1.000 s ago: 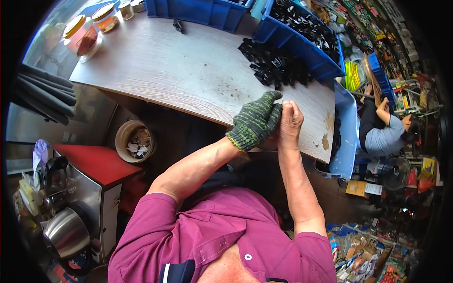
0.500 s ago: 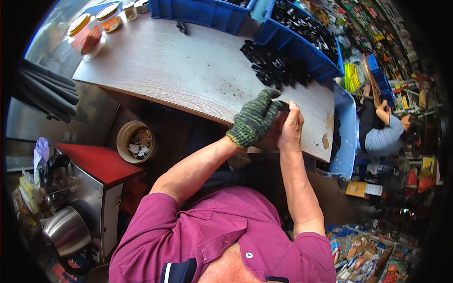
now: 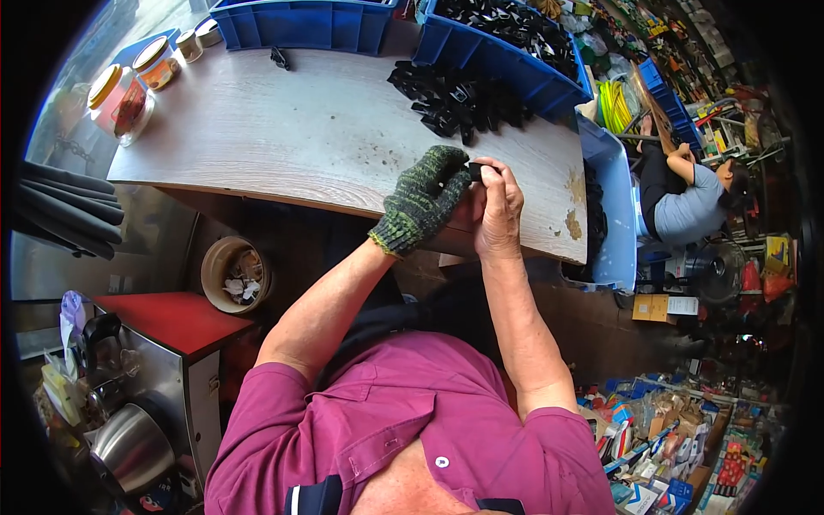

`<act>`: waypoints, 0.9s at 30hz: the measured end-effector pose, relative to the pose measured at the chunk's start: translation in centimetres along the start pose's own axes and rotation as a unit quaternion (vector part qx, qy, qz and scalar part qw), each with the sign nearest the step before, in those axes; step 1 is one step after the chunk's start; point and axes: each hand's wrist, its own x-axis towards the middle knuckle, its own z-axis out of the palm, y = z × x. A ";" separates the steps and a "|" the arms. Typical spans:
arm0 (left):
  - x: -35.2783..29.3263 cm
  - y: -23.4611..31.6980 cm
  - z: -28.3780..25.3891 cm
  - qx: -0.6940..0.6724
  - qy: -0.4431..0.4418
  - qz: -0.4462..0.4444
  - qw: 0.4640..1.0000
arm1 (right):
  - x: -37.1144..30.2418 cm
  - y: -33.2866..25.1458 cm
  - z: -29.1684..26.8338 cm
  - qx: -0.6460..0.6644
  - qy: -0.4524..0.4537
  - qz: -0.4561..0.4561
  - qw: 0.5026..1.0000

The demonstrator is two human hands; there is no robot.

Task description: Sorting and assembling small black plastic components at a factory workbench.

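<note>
My left hand (image 3: pixel 422 199) wears a dark green knitted glove. Its fingers are curled closed, and whatever lies inside them is hidden. Close against it is my bare right hand (image 3: pixel 499 206), pinching a small black plastic part (image 3: pixel 475 172) between thumb and fingers. The left end of this part meets the glove's fingertips. Both hands are over the front edge of a pale wood-grain table (image 3: pixel 283 129). Beyond them, a pile of similar black parts (image 3: pixel 455 99) lies on the tabletop.
Blue crates (image 3: pixel 309 27) line the table's far side; another blue bin (image 3: pixel 614 206) stands at its right end. Jars (image 3: pixel 120 99) sit at the far left. Below are a waste bucket (image 3: pixel 225 275) and a red-topped cabinet (image 3: pixel 172 318). Another person (image 3: pixel 687 202) sits at the right.
My hands have shifted slightly and turned, so the black part now shows between them. The right fingers have come up around it. The whole view has swung a little.
</note>
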 end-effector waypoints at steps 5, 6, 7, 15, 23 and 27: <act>0.5 0.0 -1.0 0.066 -0.073 -0.016 0.995 | -0.6 -0.6 0.3 -0.009 -0.011 0.008 1.000; 0.4 -0.6 -1.0 0.072 -0.065 0.004 0.995 | -0.7 -0.6 0.4 -0.005 -0.010 0.008 1.000; 0.5 -0.6 -1.0 0.079 -0.058 0.024 0.995 | -0.8 -0.6 0.5 -0.002 -0.009 0.008 1.000; 0.6 0.1 -0.9 0.087 -0.054 0.009 0.995 | -1.0 -0.3 0.3 0.011 -0.015 -0.007 1.000; 0.4 0.6 -0.7 0.050 -0.068 -0.025 0.996 | -0.7 -0.1 -0.5 -0.004 0.005 -0.003 1.000; 0.1 0.6 -0.7 0.020 -0.028 -0.053 0.998 | -0.4 -1.7 -2.2 0.075 0.051 0.041 0.995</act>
